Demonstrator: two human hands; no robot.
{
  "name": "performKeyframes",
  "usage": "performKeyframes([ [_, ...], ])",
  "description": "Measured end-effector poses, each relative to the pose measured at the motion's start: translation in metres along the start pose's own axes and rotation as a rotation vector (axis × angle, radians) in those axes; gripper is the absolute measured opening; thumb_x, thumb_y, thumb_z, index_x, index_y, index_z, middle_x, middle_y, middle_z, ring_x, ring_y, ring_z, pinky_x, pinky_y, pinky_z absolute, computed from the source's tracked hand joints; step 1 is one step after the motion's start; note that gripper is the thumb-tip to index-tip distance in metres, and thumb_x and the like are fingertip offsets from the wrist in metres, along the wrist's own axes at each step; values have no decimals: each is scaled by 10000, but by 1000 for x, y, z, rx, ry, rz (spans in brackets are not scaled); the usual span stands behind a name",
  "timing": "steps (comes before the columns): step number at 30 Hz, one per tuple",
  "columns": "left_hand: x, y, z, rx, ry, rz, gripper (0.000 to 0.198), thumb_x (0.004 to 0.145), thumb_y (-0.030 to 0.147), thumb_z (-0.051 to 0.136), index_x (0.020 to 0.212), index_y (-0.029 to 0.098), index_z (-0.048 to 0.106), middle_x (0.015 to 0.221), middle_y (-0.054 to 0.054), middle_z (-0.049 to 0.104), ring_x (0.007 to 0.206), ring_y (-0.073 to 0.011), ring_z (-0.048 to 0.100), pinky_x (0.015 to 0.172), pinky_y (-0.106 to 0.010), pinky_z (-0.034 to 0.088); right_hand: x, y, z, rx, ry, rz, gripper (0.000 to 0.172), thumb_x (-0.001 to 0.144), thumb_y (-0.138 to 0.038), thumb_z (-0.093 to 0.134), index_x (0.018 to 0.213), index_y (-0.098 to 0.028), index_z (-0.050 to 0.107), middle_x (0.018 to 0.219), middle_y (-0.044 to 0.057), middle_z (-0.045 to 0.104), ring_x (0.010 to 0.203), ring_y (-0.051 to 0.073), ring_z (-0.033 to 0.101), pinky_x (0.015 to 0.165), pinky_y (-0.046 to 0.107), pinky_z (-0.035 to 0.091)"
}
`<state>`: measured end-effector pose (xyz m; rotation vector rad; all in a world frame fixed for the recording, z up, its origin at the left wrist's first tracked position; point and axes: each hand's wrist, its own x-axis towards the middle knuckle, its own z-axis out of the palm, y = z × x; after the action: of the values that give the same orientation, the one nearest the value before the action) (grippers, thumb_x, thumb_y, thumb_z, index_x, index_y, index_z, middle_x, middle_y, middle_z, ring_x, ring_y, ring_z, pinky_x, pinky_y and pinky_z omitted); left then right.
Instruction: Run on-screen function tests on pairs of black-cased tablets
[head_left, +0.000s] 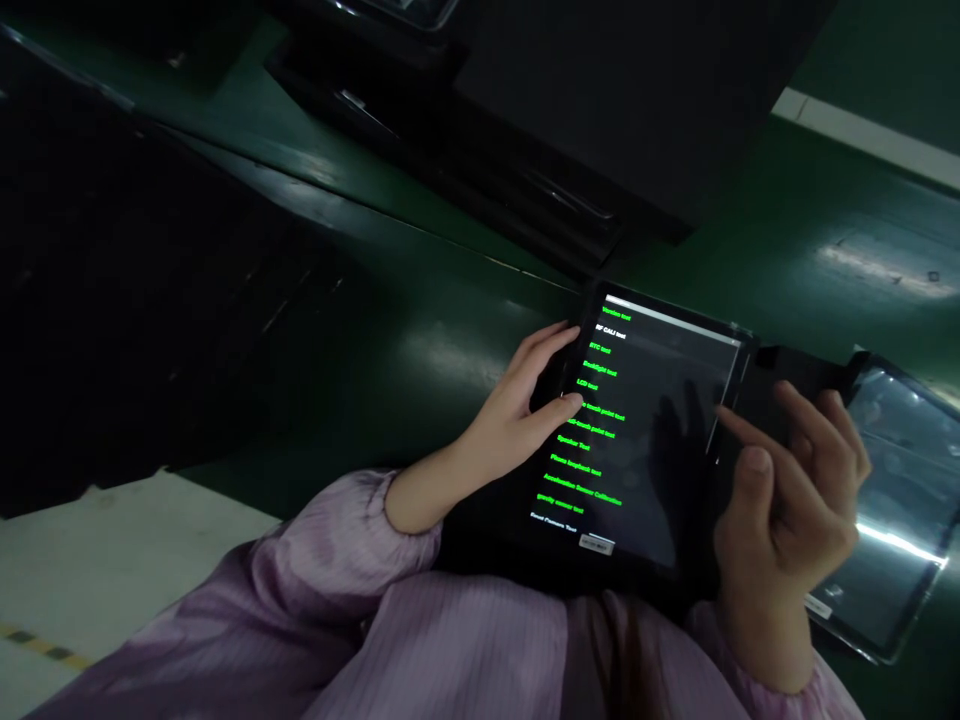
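A tablet (pixel 637 450) with a lit dark screen lies tilted in front of me. Mostly green lines of text run down its left side, among them "LCD test" and "Speaker Test", and a small white label (pixel 596 545) is stuck near its lower edge. My left hand (pixel 517 405) grips the tablet's left edge, thumb on the front and fingers at the side. Over the right edge hovers my right hand (pixel 795 500), holding nothing, its index finger stretched toward the screen and the others loosely bent. Whether that fingertip touches the glass I cannot tell.
To the right, partly behind my right hand, lies a second tablet (pixel 900 450) with a dark, reflective screen. Large black boxes or covers (pixel 600 110) stand beyond on the green surface (pixel 420 290). A dark sheet-like area fills the left, above a pale floor (pixel 172 560).
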<state>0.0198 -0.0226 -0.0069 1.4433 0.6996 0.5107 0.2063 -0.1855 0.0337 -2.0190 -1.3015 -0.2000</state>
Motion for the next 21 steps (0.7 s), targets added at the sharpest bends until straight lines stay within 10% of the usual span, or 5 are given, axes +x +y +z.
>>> performKeyframes([
  [21, 2, 6, -1, 102, 43, -43, 493, 1096, 495, 443, 1515, 258, 550, 1678, -70, 437, 1604, -265, 346, 1339, -476, 286, 1, 2, 8, 23, -136, -250, 180, 988, -129, 649, 1043, -172, 815, 1399, 125, 664, 1496, 360, 470, 1150, 535, 486],
])
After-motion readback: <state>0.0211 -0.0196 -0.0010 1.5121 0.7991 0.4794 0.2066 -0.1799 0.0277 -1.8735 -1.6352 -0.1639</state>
